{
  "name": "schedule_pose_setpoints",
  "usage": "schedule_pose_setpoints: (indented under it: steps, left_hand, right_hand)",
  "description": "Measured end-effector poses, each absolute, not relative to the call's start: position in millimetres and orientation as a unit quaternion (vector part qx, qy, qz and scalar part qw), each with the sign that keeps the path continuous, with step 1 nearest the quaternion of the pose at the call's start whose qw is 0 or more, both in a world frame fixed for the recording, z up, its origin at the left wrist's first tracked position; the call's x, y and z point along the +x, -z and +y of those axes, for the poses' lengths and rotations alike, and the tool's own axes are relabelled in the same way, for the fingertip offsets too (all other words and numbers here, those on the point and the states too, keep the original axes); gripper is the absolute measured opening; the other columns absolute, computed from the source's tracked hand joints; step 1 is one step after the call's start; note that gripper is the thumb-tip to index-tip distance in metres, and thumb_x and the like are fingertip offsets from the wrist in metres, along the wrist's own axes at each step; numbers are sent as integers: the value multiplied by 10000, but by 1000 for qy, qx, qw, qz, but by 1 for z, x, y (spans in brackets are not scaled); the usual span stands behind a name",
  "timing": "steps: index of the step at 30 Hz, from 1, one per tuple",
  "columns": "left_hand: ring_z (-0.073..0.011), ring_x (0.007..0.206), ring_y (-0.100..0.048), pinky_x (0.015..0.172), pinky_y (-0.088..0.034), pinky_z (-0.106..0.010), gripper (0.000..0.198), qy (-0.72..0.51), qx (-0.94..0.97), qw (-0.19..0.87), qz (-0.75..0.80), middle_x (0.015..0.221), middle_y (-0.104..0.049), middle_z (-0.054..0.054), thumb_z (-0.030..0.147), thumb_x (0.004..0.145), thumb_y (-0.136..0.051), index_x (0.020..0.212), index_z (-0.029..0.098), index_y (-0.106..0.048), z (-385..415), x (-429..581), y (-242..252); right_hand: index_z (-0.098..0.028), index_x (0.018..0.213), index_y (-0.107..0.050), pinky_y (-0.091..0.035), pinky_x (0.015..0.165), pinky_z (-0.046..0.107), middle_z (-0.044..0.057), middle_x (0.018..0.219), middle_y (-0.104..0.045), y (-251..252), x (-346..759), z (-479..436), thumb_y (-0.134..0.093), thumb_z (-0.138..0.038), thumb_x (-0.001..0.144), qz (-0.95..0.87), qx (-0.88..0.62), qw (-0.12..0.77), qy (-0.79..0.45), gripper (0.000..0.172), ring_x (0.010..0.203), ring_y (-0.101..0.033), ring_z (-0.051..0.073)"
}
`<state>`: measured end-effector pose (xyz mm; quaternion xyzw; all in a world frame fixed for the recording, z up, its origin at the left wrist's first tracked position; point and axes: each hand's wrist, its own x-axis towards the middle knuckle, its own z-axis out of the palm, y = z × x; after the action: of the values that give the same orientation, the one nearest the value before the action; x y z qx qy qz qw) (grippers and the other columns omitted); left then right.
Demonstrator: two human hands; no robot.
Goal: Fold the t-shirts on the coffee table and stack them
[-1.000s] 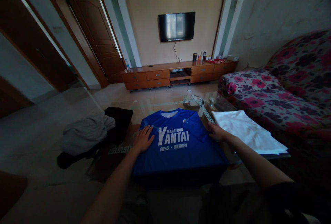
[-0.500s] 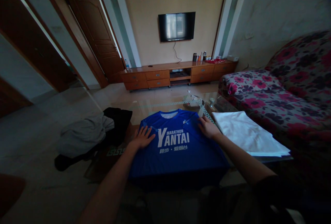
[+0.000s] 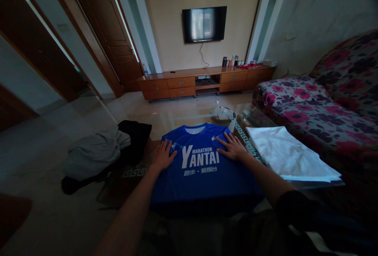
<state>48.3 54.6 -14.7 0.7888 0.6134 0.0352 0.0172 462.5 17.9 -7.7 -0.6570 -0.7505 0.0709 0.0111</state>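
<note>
A blue T-shirt (image 3: pixel 203 185) with white "MARATHON YANTAI" lettering lies front side up on a glass table, its collar away from me and its lower edge hanging over the near side. My left hand (image 3: pixel 164 155) rests on the shirt's left shoulder area, fingers spread. On the right side of the chest, beside the lettering, my right hand (image 3: pixel 233 147) lies flat with its fingers apart. Neither hand grips the cloth. The sleeves are not visible; they seem tucked beneath the shirt.
Folded white cloth (image 3: pixel 291 151) lies on the table's right. Grey clothing (image 3: pixel 94 153) and black clothing (image 3: pixel 137 138) are heaped at the left. A crumpled plastic bag (image 3: pixel 221 112) sits on the glass table (image 3: pixel 165 119). A flowered sofa (image 3: pixel 327 118) stands right.
My right hand has moved inward from the shirt's right edge onto the chest, and its fingers have spread. My left hand stays near the left shoulder. The view has tilted slightly.
</note>
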Motion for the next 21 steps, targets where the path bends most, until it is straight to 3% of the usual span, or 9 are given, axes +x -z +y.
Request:
schedule_pose_setpoints:
  steps: [5, 9, 13, 21]
  left_hand:
    - [-304, 1524, -233, 1236, -106, -547, 729, -29, 779, 40, 625, 1655, -258, -116, 657, 972, -261, 1545, 220, -370, 63, 48, 8]
    - [-277, 1490, -308, 1236, -151, -487, 621, -81, 772, -8, 630, 1601, -382, -111, 549, 1006, -233, 1466, 206, -472, 81, 55, 0]
    - [-270, 1513, -259, 1244, -145, -468, 625, -76, 789, 1, 609, 1622, -345, -110, 510, 1002, -270, 1509, 179, -421, 100, 72, 2]
    - [-302, 1539, -180, 1234, -166, -514, 741, -40, 776, 49, 628, 1671, -210, -71, 648, 972, -238, 1587, 238, -295, 121, 83, 20]
  right_hand:
    - [-398, 1573, -303, -112, 1208, 551, 72, 1681, -162, 3, 460, 25, -253, -784, 933, -735, -673, 22, -80, 749, 1533, -138, 331]
    - [-288, 1542, -389, -137, 1216, 508, 86, 1633, -299, -6, 451, 44, -184, -590, 1034, -699, -710, 71, -43, 626, 1505, -235, 268]
    - [-258, 1585, -305, -142, 1219, 496, 77, 1674, -195, -10, 434, 70, -193, -577, 1032, -673, -734, 79, -43, 648, 1531, -159, 273]
    - [-386, 1605, -202, -59, 1206, 579, 18, 1695, -104, 14, 422, 94, -167, -724, 967, -662, -744, 25, -87, 722, 1542, -57, 340]
